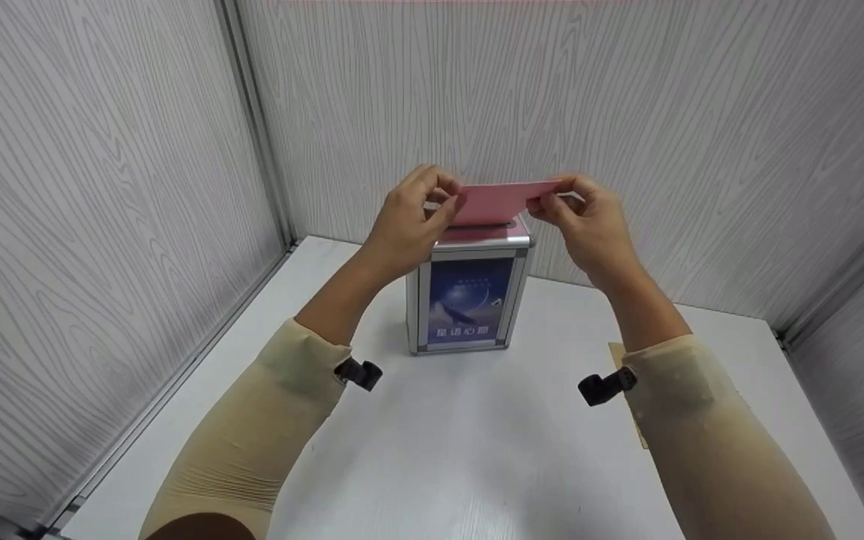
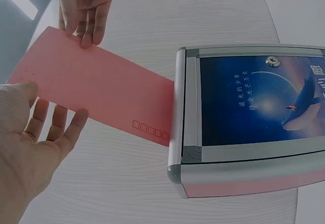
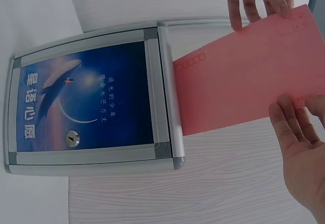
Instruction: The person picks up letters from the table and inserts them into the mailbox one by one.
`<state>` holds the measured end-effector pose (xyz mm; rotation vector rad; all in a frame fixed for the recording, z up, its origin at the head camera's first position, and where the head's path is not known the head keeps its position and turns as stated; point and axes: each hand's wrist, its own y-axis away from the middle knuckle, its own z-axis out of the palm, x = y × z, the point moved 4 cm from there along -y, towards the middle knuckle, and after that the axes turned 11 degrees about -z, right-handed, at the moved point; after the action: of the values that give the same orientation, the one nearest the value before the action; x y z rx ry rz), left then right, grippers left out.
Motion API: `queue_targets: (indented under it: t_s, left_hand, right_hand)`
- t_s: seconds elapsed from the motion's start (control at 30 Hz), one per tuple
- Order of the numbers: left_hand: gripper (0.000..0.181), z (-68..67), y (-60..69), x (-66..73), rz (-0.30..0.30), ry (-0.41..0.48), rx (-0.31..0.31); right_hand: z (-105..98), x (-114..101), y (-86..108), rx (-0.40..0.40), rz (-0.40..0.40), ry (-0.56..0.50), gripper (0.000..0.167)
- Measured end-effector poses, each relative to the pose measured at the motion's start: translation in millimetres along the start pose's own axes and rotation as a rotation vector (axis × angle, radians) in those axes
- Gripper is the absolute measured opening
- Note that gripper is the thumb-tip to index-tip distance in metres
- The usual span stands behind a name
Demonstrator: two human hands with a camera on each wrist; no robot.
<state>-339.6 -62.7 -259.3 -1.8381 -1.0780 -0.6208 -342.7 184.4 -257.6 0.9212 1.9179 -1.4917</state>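
A pink envelope [image 1: 498,201] with a row of printed postcode boxes stands above the metal-framed box [image 1: 469,300]. Its lower edge meets the slot [image 1: 503,225] in the box's pink top; how deep it reaches is hidden behind the rim. My left hand [image 1: 411,217] pinches one side edge of the envelope between thumb and fingers. On the opposite edge, my right hand [image 1: 593,225] pinches it too. In the right wrist view the envelope [image 3: 244,76] slants a little against the box. The box front carries a blue whale picture [image 2: 254,102] and a small round lock [image 3: 72,138].
The box stands on a white table [image 1: 447,442], near the grey wood-grain back wall [image 1: 417,90]. A flat tan piece [image 1: 616,354] lies on the table, partly under my right sleeve [image 1: 702,420]. Another panel wall [image 1: 102,187] rises at the left.
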Motion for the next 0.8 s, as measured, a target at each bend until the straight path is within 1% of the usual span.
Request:
queue_targets:
  t_s: [0.1,0.13,0.27,0.33,0.4,0.5,0.63,0.73,0.8]
  left_hand:
    - [0.017,0.2,-1.5,-3.9,0.026,-0.054,0.018]
    - [0.017,0.1,-1.9,-6.0,0.039,-0.085,0.027]
    - [0.016,0.9,-3.0,-16.6,0.104,-0.261,0.077]
    - [0.014,1.8,-3.1,-23.2,0.126,-0.348,0.099]
    - [0.013,3.2,-3.4,-29.5,0.140,-0.406,0.109]
    - [0.011,4.7,-4.5,-37.9,0.132,-0.425,0.108]
    - [0.009,7.2,-7.6,-46.6,0.107,-0.430,0.100]
    - [0.009,9.3,-8.3,-50.3,0.084,-0.438,0.084]
    - [0.008,10.3,-8.1,-52.2,0.074,-0.444,0.076]
  right_hand:
    - [2.3,4.9,-1.3,-0.018,0.008,0.028,0.023]
    - [3.6,7.1,-1.3,-0.026,0.017,0.042,0.024]
    - [9.6,19.2,0.8,-0.074,0.081,0.120,0.027]
    - [12.3,26.0,2.3,-0.101,0.116,0.149,0.029]
    - [14.2,31.4,3.8,-0.117,0.134,0.166,0.031]
    - [14.0,34.4,5.2,-0.104,0.108,0.205,0.030]
    - [10.3,31.7,5.2,-0.044,0.031,0.289,0.029]
    - [10.9,28.1,4.1,-0.017,-0.019,0.331,0.028]
    - [14.2,25.7,3.5,-0.012,-0.053,0.360,0.024]
